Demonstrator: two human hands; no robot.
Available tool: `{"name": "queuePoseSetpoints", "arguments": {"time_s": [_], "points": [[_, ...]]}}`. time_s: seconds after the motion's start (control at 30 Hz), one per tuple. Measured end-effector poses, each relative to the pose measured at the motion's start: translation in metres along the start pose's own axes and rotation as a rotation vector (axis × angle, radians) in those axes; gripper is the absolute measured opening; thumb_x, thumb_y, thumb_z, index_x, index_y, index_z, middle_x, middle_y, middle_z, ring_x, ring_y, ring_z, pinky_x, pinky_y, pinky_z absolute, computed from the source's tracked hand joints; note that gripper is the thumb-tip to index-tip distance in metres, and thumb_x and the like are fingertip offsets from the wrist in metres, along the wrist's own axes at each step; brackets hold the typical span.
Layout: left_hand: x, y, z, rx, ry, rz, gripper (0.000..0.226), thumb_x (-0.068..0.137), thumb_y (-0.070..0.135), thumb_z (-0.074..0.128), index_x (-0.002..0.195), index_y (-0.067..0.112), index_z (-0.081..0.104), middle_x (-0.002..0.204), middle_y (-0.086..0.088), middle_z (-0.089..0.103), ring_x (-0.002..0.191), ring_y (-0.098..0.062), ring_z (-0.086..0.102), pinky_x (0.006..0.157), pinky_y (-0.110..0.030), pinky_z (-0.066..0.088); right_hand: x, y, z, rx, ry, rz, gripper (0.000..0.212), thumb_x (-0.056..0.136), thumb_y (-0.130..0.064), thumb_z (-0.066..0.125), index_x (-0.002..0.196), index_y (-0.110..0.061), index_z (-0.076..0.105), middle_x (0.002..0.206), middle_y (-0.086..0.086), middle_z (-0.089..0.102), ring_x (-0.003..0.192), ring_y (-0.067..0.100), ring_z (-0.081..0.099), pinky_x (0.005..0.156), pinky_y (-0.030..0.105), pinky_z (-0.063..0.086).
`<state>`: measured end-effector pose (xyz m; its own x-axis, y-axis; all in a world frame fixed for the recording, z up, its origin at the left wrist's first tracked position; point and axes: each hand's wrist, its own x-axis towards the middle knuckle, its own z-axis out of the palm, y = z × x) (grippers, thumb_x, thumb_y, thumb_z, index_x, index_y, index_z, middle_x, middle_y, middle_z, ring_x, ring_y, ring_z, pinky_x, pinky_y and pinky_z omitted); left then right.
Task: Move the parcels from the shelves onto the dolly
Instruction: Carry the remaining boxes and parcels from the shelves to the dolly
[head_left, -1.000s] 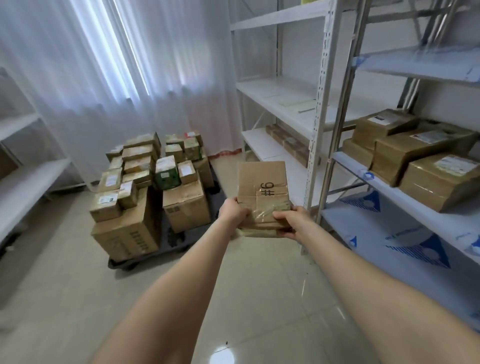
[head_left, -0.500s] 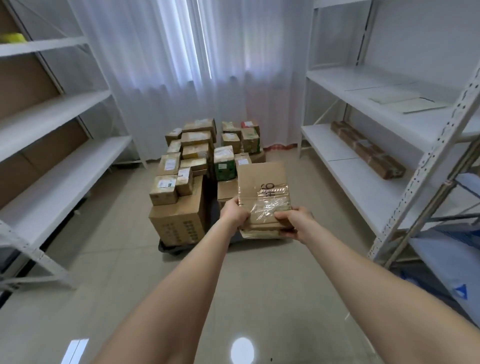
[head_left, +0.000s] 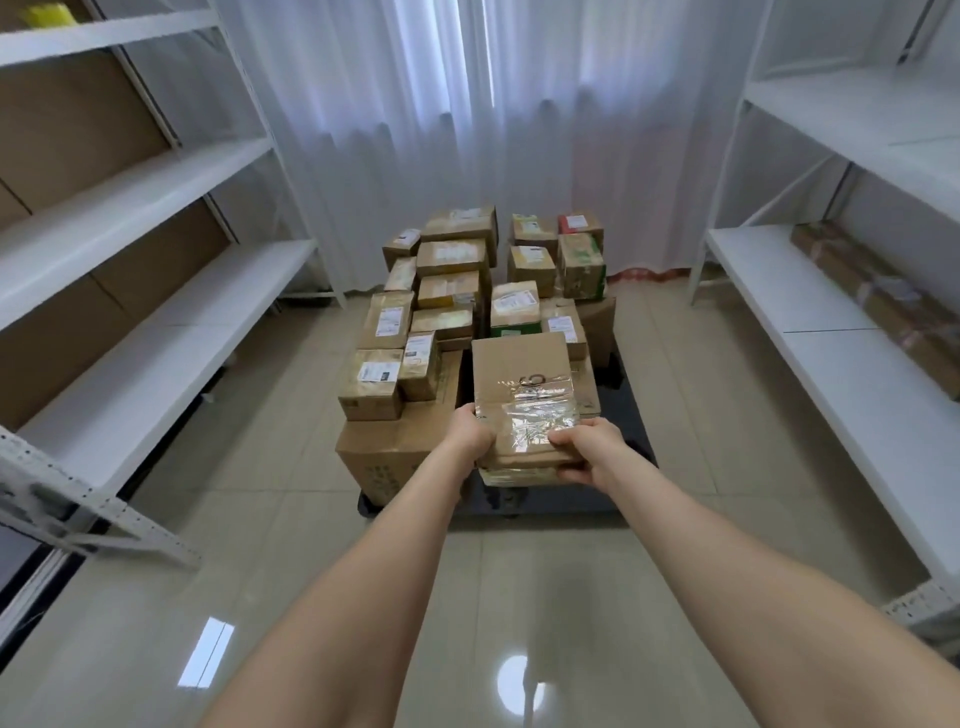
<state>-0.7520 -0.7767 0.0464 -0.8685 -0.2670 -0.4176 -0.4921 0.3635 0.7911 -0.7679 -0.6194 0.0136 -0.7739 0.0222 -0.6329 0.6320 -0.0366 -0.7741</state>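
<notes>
I carry a flat brown cardboard parcel (head_left: 522, 379) with clear tape across its top, held out in front of me at arm's length. My left hand (head_left: 470, 431) grips its near left corner and my right hand (head_left: 587, 449) grips its near right edge, thumbs on top. Beyond and under the parcel stands the dark dolly (head_left: 636, 452), loaded with several cardboard parcels (head_left: 452, 260) stacked on larger boxes (head_left: 389, 457). The carried parcel hides the dolly's near right part.
White metal shelves (head_left: 156, 322) line the left side, with cardboard sheets behind them. More white shelves (head_left: 831, 353) stand on the right, carrying long brown packages (head_left: 878, 296). White curtains (head_left: 467, 130) hang behind the dolly. Glossy tiled floor (head_left: 260, 519) lies between.
My view has swung left from the right-hand shelves to face the dolly, and I have come closer to it. Both hands keep the same hold on the parcel.
</notes>
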Motion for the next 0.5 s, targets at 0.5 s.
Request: {"name": "queuePoseSetpoints", "arguments": {"time_s": [0.5], "points": [[0.274,0.035,0.034,0.090,-0.125,-0.168,0.039,0.096,0.013,0.047,0.135,0.017,0.045,0.128,-0.008,0.055,0.114,-0.027,0.053,0.100,-0.044,0.048,0.243,-0.088,0.040,-0.006,0.082,0.210,0.035,0.086,-0.002,0.068,0.116,-0.010,0.051,0.117,0.012,0.054,0.110,0.030,0.054,0.085,0.046,0.057]]}}
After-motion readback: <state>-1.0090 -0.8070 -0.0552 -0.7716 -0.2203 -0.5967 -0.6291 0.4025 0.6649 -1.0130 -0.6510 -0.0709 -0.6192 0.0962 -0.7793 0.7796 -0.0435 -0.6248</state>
